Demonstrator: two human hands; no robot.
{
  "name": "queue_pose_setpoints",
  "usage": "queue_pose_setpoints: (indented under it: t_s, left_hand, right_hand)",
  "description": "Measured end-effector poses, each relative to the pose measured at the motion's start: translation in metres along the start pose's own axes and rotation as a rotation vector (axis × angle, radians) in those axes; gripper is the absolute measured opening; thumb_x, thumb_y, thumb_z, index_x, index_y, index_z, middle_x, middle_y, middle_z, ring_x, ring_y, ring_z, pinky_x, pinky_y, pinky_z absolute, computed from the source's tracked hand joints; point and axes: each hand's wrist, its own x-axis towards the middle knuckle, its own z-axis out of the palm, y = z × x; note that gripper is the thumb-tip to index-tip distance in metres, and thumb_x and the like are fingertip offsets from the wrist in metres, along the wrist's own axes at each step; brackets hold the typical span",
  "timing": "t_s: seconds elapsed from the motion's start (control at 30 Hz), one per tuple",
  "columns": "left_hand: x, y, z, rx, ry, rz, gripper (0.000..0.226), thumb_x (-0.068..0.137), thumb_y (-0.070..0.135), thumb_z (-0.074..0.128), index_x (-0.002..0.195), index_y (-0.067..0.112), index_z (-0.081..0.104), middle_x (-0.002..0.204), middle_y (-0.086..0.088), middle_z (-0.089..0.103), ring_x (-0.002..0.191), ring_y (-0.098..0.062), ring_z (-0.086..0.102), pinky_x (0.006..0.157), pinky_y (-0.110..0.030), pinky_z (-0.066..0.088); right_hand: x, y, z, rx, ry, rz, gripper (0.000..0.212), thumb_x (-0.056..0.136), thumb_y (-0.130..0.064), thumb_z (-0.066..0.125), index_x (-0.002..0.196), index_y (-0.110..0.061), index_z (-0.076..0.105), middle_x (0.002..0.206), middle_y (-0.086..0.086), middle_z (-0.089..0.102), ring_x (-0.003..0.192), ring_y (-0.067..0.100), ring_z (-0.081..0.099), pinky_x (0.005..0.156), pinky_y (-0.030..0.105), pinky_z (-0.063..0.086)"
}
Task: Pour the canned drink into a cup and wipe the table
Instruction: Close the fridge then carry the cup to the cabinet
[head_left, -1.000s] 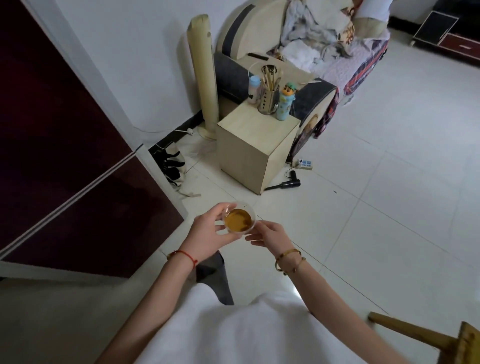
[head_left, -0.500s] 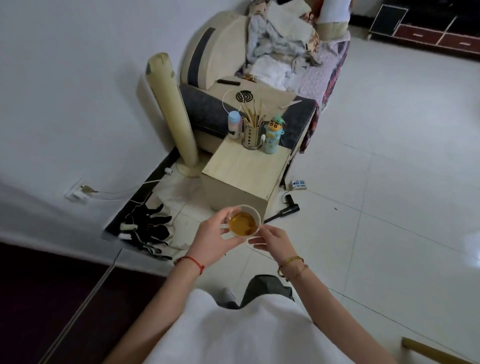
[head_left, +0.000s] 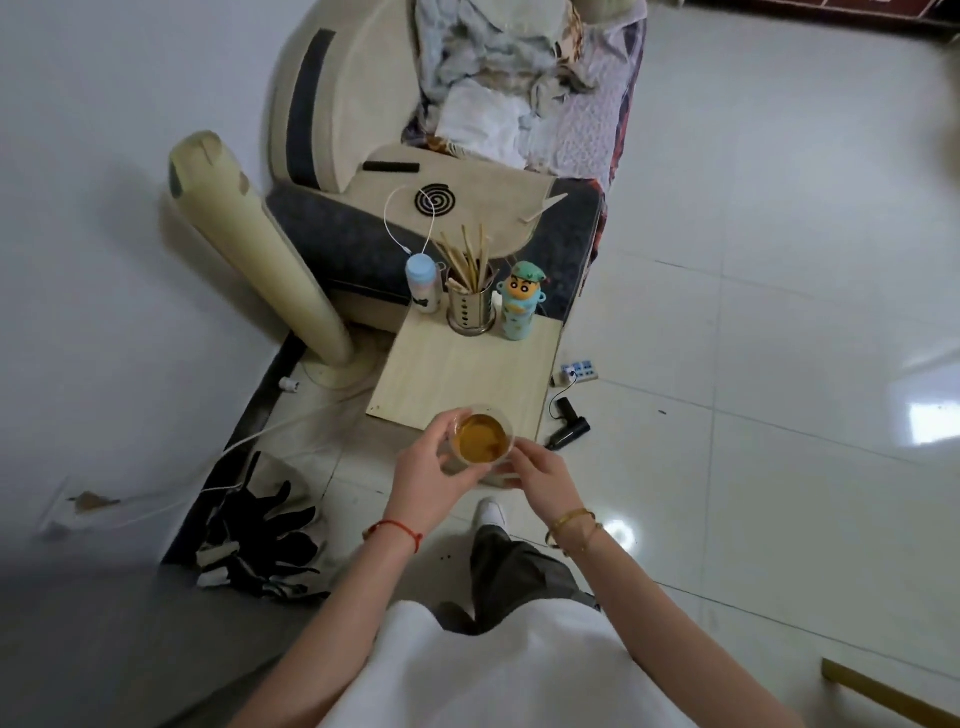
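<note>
A clear cup (head_left: 482, 435) filled with amber drink is held upright in front of me, over the near edge of a small pale wooden table (head_left: 457, 374). My left hand (head_left: 427, 478) wraps its left side, thumb and fingers on the rim and wall. My right hand (head_left: 541, 477) touches the cup's lower right side with its fingertips. No can and no cloth are in view.
At the table's far edge stand a pale blue bottle (head_left: 422, 283), a metal holder of chopsticks (head_left: 469, 305) and a cartoon bottle (head_left: 517, 302). A sofa (head_left: 467, 171) lies behind, a tower fan (head_left: 260, 244) left, shoes (head_left: 260, 540) lower left, a hair dryer (head_left: 567, 430) on the tiles.
I have walked toward the small table with the cup held in both hands; the table is now directly below the cup, and the dark door has left the view.
</note>
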Motion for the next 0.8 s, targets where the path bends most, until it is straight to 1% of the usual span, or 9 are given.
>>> queue_pose_setpoints:
  t_s: [0.1, 0.2, 0.37, 0.43, 0.53, 0.63, 0.67, 0.73, 0.8]
  left_hand:
    - [0.045, -0.002, -0.002, -0.007, 0.01, 0.01, 0.065, 0.071, 0.027, 0.086, 0.128, 0.029, 0.057, 0.123, 0.017, 0.063, 0.117, -0.001, 0.058, 0.094, -0.021, 0.053]
    - [0.084, -0.006, -0.005, -0.026, 0.007, 0.01, 0.063, 0.072, 0.023, 0.086, 0.129, 0.025, 0.057, 0.126, 0.014, 0.062, 0.121, -0.002, 0.056, 0.096, -0.024, 0.053]
    - [0.141, -0.017, -0.01, -0.003, -0.027, -0.024, 0.066, 0.073, 0.021, 0.085, 0.132, 0.024, 0.056, 0.129, 0.012, 0.061, 0.122, -0.002, 0.053, 0.093, -0.009, 0.046]
    - [0.163, -0.024, -0.012, 0.0, -0.053, -0.031, 0.065, 0.073, 0.021, 0.085, 0.132, 0.025, 0.056, 0.128, 0.013, 0.061, 0.121, -0.001, 0.053, 0.094, -0.009, 0.046]
    - [0.191, -0.039, -0.011, 0.009, -0.093, -0.037, 0.064, 0.073, 0.02, 0.085, 0.131, 0.025, 0.057, 0.128, 0.014, 0.061, 0.122, -0.001, 0.053, 0.095, -0.011, 0.046]
    - [0.218, -0.056, -0.008, 0.011, -0.122, -0.048, 0.064, 0.073, 0.02, 0.085, 0.13, 0.028, 0.058, 0.128, 0.015, 0.061, 0.121, 0.003, 0.053, 0.096, -0.012, 0.046]
    - [0.227, -0.063, -0.006, 0.007, -0.13, -0.051, 0.063, 0.073, 0.02, 0.085, 0.129, 0.029, 0.058, 0.127, 0.016, 0.062, 0.119, 0.006, 0.053, 0.096, -0.012, 0.046]
    - [0.242, -0.079, -0.002, -0.003, -0.144, -0.068, 0.061, 0.073, 0.022, 0.086, 0.126, 0.034, 0.057, 0.125, 0.019, 0.062, 0.116, 0.013, 0.052, 0.095, -0.009, 0.045]
    - [0.255, -0.098, 0.004, -0.014, -0.148, -0.09, 0.061, 0.071, 0.025, 0.086, 0.124, 0.036, 0.057, 0.123, 0.021, 0.062, 0.115, 0.014, 0.053, 0.092, -0.006, 0.044]
  right_hand:
    - [0.038, -0.019, -0.001, -0.028, 0.002, 0.002, 0.027, 0.099, -0.013, 0.043, 0.115, -0.009, 0.065, 0.105, 0.008, 0.069, 0.095, 0.023, 0.066, 0.088, 0.034, 0.055]
    - [0.073, -0.038, -0.002, -0.033, -0.005, 0.01, 0.029, 0.099, -0.011, 0.041, 0.116, -0.01, 0.064, 0.103, 0.003, 0.067, 0.089, 0.015, 0.064, 0.08, 0.026, 0.054]
    - [0.123, -0.051, -0.001, -0.087, 0.009, 0.04, 0.03, 0.099, -0.01, 0.039, 0.119, -0.011, 0.062, 0.106, 0.003, 0.066, 0.093, 0.017, 0.062, 0.083, 0.032, 0.054]
    - [0.142, -0.05, 0.002, -0.116, 0.026, 0.049, 0.031, 0.099, -0.011, 0.04, 0.12, -0.01, 0.062, 0.106, 0.005, 0.067, 0.094, 0.018, 0.062, 0.083, 0.033, 0.054]
    - [0.168, -0.047, 0.008, -0.159, 0.054, 0.055, 0.028, 0.098, -0.012, 0.042, 0.117, -0.014, 0.063, 0.103, 0.004, 0.067, 0.096, 0.022, 0.063, 0.087, 0.039, 0.054]
    - [0.195, -0.036, 0.014, -0.179, 0.073, 0.067, 0.028, 0.097, -0.017, 0.046, 0.121, -0.016, 0.061, 0.108, 0.001, 0.067, 0.1, 0.019, 0.062, 0.092, 0.042, 0.052]
    - [0.205, -0.03, 0.016, -0.183, 0.08, 0.075, 0.03, 0.097, -0.018, 0.047, 0.124, -0.016, 0.06, 0.111, 0.002, 0.067, 0.1, 0.018, 0.061, 0.092, 0.04, 0.051]
    - [0.223, -0.017, 0.02, -0.21, 0.1, 0.079, 0.032, 0.097, -0.019, 0.047, 0.128, -0.016, 0.057, 0.117, 0.003, 0.066, 0.097, 0.014, 0.058, 0.087, 0.029, 0.047]
    - [0.241, -0.001, 0.024, -0.258, 0.134, 0.062, 0.033, 0.097, -0.018, 0.048, 0.129, -0.015, 0.056, 0.119, 0.001, 0.062, 0.098, 0.012, 0.056, 0.083, 0.02, 0.04]
